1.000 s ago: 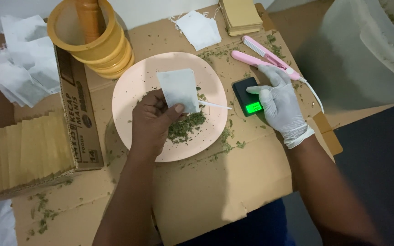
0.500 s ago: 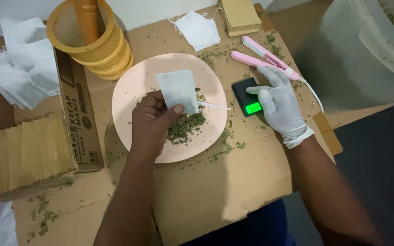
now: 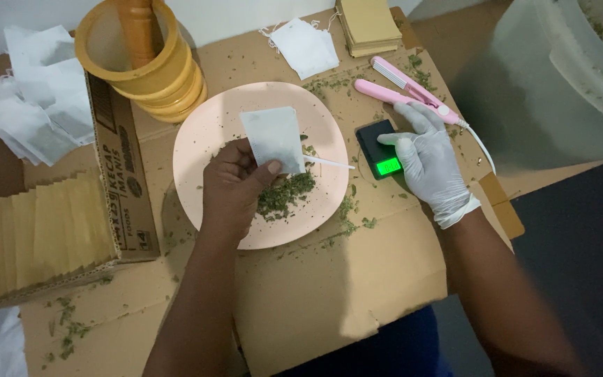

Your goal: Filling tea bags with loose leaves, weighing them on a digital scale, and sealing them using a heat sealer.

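Note:
My left hand (image 3: pixel 235 187) is bare and pinches a small white filter bag (image 3: pixel 272 138) upright over a pink plate (image 3: pixel 211 126). A heap of dried green herb (image 3: pixel 284 194) lies on the plate beside a thin white stick (image 3: pixel 329 163). My right hand (image 3: pixel 427 162) wears a white glove and rests, fingers spread, on a small black pocket scale (image 3: pixel 380 149) whose display glows green.
A pink hair-straightener-style sealer (image 3: pixel 406 91) lies behind the scale. A yellow mortar with pestle (image 3: pixel 141 59), loose white bags (image 3: pixel 33 105), a carton of tan envelopes (image 3: pixel 36 230), another envelope stack (image 3: pixel 368 24) and a translucent bin of herb (image 3: pixel 574 77) surround the cardboard work surface (image 3: pixel 315 293).

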